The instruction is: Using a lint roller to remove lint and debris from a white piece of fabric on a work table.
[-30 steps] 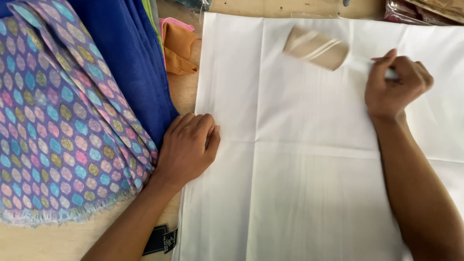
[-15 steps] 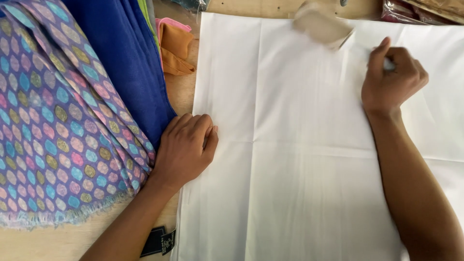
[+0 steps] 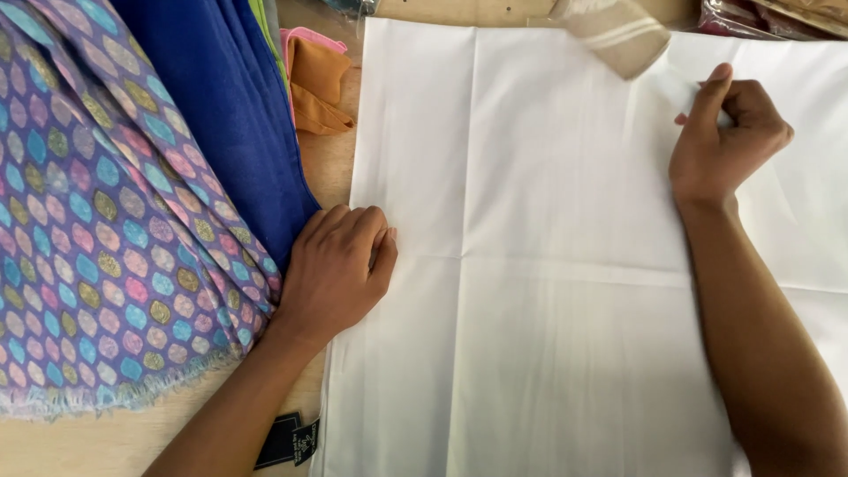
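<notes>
A large white cloth (image 3: 548,291) lies spread flat on the wooden table. My left hand (image 3: 340,269) rests on its left edge with the fingers curled under, pressing the cloth down. My right hand (image 3: 724,132) is on the cloth's upper right, fingers pinched around a small pale marking piece (image 3: 682,116) whose tip touches the cloth. Most of that piece is hidden by my fingers. A beige striped fabric piece (image 3: 618,31) lies at the cloth's top edge, just left of and above my right hand.
A purple patterned fabric (image 3: 97,221) with a fringed hem and a blue fabric (image 3: 230,115) are piled at the left, touching my left hand. Orange and pink cloth (image 3: 314,79) lies behind them. A black tag (image 3: 287,440) sits at the bottom edge.
The beige striped piece has shifted up and to the right, toward the top edge. My right hand has edged slightly upward. My left hand has stayed in place.
</notes>
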